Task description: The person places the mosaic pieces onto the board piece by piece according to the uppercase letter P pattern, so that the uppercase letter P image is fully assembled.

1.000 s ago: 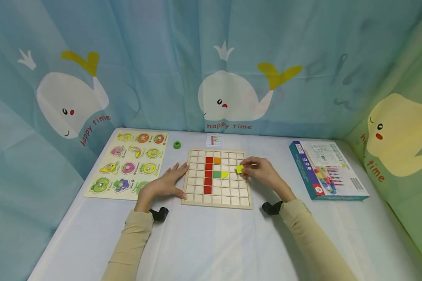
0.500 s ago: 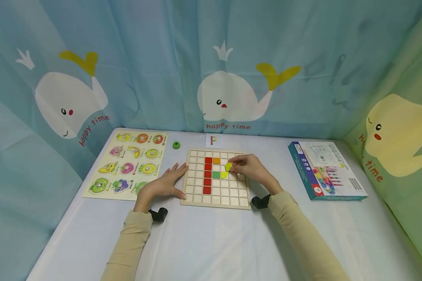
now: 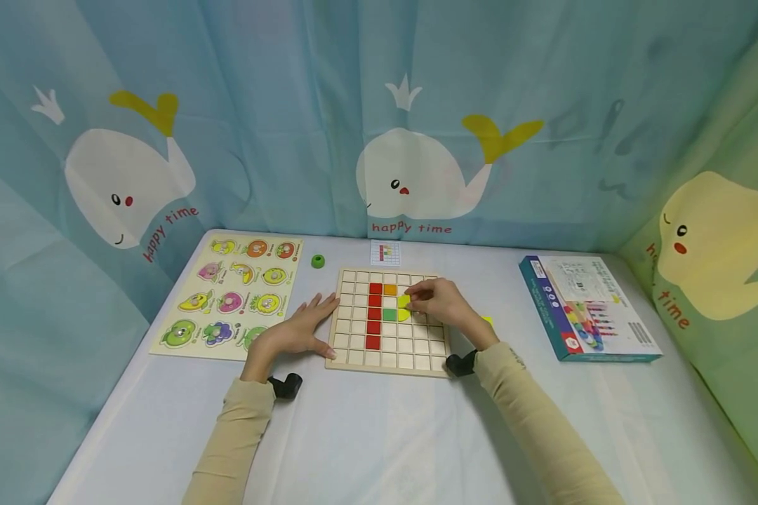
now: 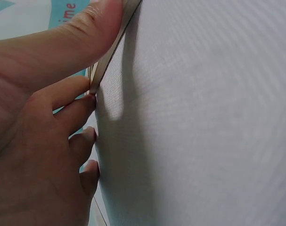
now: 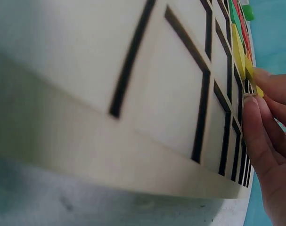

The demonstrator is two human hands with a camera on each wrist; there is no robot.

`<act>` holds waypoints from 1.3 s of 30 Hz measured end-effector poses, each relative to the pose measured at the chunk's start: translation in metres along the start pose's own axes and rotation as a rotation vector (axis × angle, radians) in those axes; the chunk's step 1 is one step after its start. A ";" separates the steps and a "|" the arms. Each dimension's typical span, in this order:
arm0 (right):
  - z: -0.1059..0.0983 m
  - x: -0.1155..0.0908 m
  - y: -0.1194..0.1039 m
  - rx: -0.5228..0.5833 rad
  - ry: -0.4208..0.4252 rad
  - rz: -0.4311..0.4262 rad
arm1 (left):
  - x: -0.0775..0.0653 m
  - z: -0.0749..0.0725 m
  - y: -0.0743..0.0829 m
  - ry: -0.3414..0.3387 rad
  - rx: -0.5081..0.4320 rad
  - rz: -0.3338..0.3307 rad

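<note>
A wooden grid board [image 3: 422,345] lies in the middle of the table. My left hand [image 3: 293,332] rests against its left side, fingers spread along the edge and thumb at the near corner. With thumb and fingertips, my right hand [image 3: 443,303] pinches a yellow tile [image 3: 403,301] at the cell just beyond a yellow rounded tile [image 3: 403,315]; whether it is seated cannot be seen. Left of these are a green tile [image 3: 389,315], an orange tile [image 3: 390,290] and a column of red tiles [image 3: 373,327]. The right wrist view shows the right fingertips [image 5: 261,77] at the yellow tile.
A small pattern card [image 3: 385,252] lies behind the board, near a green ring-like piece [image 3: 318,261]. To the left is a fruit puzzle board [image 3: 189,319], to the right a flat box [image 3: 596,308]. Something yellow [image 3: 488,320] shows partly behind my right wrist.
My right hand has moved left over the board, carrying the yellow tile from the right columns to beside the orange and green tiles. The left hand stays put.
</note>
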State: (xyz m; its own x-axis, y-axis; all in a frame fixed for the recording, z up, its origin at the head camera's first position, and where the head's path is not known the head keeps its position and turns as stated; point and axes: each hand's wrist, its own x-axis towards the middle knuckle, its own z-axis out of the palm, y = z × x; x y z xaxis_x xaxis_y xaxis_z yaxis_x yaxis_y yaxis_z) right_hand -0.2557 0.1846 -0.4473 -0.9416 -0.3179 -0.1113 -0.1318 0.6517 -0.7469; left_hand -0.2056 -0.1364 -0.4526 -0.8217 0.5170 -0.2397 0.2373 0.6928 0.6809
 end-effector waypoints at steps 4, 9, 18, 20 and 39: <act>-0.001 -0.002 0.000 -0.034 0.002 -0.028 | 0.001 0.000 0.000 -0.002 0.000 -0.003; -0.007 -0.009 0.003 -0.037 0.018 -0.050 | 0.000 0.000 0.001 -0.004 0.005 0.002; -0.025 -0.029 0.017 -0.100 0.133 -0.070 | 0.000 0.001 -0.001 -0.005 0.004 0.001; -0.030 -0.032 0.020 -0.101 0.146 -0.060 | 0.000 0.001 -0.002 -0.006 0.002 0.000; -0.074 -0.075 0.072 -0.166 0.140 0.083 | 0.002 0.000 -0.003 -0.012 0.006 0.000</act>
State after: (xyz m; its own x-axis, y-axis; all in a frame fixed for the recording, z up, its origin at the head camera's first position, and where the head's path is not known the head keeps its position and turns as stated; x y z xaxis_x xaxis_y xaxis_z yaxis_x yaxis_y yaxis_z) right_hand -0.2181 0.3067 -0.4445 -0.9837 -0.1669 -0.0671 -0.0900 0.7795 -0.6199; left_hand -0.2075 -0.1378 -0.4554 -0.8155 0.5228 -0.2482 0.2400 0.6958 0.6770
